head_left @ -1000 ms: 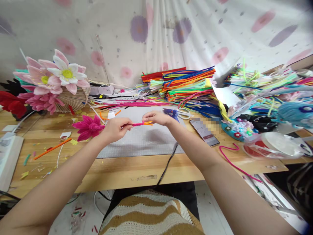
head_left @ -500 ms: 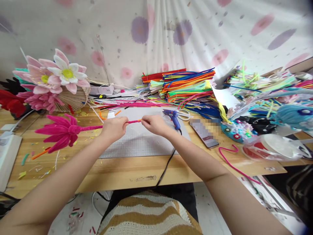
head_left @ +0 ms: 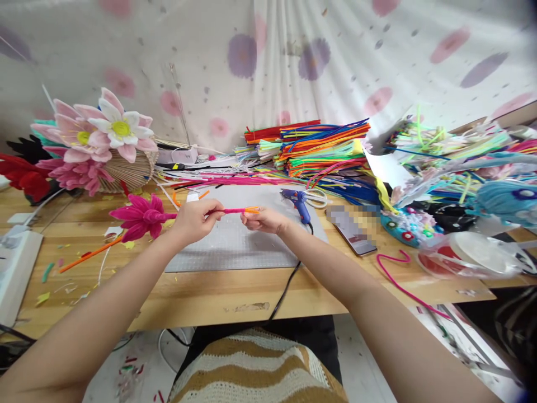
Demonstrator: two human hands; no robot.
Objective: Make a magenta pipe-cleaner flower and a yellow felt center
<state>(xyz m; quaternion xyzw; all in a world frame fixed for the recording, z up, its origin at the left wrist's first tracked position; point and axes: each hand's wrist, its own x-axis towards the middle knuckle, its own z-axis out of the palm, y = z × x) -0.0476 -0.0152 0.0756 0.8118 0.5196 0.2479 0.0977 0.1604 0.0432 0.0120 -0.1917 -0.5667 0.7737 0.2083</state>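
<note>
A magenta pipe-cleaner flower (head_left: 142,217) with a long wrapped stem lies sideways in the air, its petals toward the left. My left hand (head_left: 199,223) is closed around the stem, a little right of the bloom. At the stem's right end, orange pipe-cleaner tips (head_left: 251,210) stick out of the magenta wrapping. My right hand (head_left: 263,219) pinches that end between thumb and fingers. Both hands are above the grey cutting mat (head_left: 235,254). A blue glue gun (head_left: 297,202) lies on the mat just right of my right hand.
Bundles of coloured pipe cleaners (head_left: 323,145) are heaped along the back. Pink and white flowers (head_left: 113,131) stand at the left, near a power strip (head_left: 20,274). A phone (head_left: 351,230), scissors (head_left: 316,197) and a clear-wrapped roll (head_left: 470,254) lie on the right. The glue gun's cord (head_left: 287,288) crosses the table's front edge.
The flower has shifted right and turned, so its petals look more bunched. My right hand has rolled over, and the orange tips now show above its fingers.
</note>
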